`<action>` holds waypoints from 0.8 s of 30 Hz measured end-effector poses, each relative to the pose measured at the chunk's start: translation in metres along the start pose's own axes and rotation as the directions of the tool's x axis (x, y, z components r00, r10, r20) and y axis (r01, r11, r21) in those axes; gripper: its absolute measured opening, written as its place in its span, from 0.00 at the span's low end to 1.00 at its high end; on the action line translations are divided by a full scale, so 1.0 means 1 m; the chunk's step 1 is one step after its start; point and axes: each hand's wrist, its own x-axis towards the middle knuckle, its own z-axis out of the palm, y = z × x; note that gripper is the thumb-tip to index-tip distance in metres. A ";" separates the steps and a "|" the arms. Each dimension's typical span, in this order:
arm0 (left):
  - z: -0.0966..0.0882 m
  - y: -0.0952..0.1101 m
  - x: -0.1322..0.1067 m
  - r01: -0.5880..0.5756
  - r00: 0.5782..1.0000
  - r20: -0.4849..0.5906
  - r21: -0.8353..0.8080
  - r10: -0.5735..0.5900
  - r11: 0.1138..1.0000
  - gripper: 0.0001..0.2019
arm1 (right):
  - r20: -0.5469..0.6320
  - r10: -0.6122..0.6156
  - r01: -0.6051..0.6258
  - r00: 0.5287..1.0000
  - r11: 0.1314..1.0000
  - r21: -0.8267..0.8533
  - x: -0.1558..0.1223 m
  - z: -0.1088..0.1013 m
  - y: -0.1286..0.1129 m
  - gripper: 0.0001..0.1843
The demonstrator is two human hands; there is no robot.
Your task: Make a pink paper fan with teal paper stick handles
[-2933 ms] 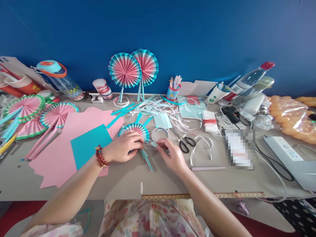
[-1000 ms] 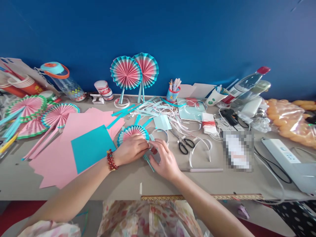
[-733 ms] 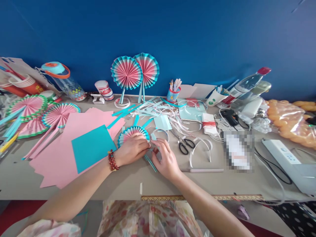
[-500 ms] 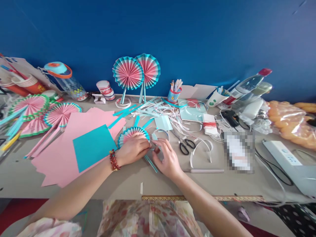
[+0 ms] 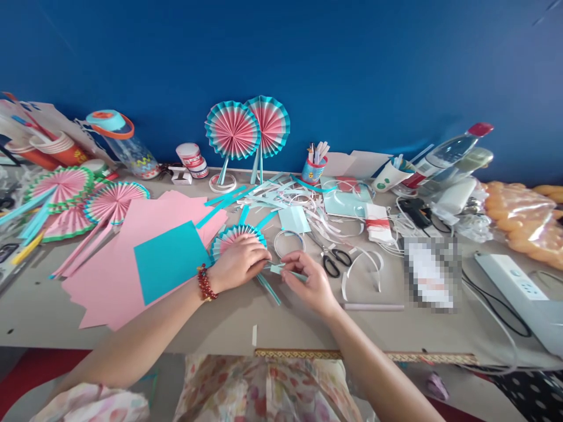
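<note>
The left hand lay over the near part of a pleated paper fan. Its fingers were bunched together and bent downwards, the tips partly hidden, so I could not tell whether they pinched the paper or only pressed on it. The fan's pink-and-blue pleats spread just beyond the left knuckles, and its narrow handle stuck out on the near side of those fingertips. The right hand had thumb and forefinger closed on a pale blue strip, whose end pointed towards the left fingertips.

Both hands were low over a grey table. Just beyond the right fingers was a thin ring, and to their right lay black-handled scissors. Left of the left fingers were pink sheets with a blue sheet on top; well past these lay other fans. A tangle of paper scraps filled the space beyond the fingers, and behind it two upright fans stood before a blue wall.

Far to the right of the fingers, a red-capped bottle carried a red-and-white label; beyond the left hand, two stacked tubs bore red-and-white print, too small to read.
</note>
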 end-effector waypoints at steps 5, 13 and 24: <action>0.001 -0.001 0.000 -0.001 1.000 -0.003 -0.002 0.001 1.000 0.08 | 0.018 0.080 -0.080 0.997 0.997 -0.016 0.002 0.006 0.005 0.07; 0.002 -0.001 0.000 -0.001 1.000 0.006 0.002 0.001 1.000 0.07 | -0.005 0.084 -0.084 0.996 0.996 -0.017 0.003 0.007 0.007 0.07; 0.001 0.000 0.001 -0.002 1.000 -0.003 0.001 0.002 1.000 0.08 | 0.016 0.058 -0.057 0.998 0.997 -0.047 0.003 0.005 0.006 0.08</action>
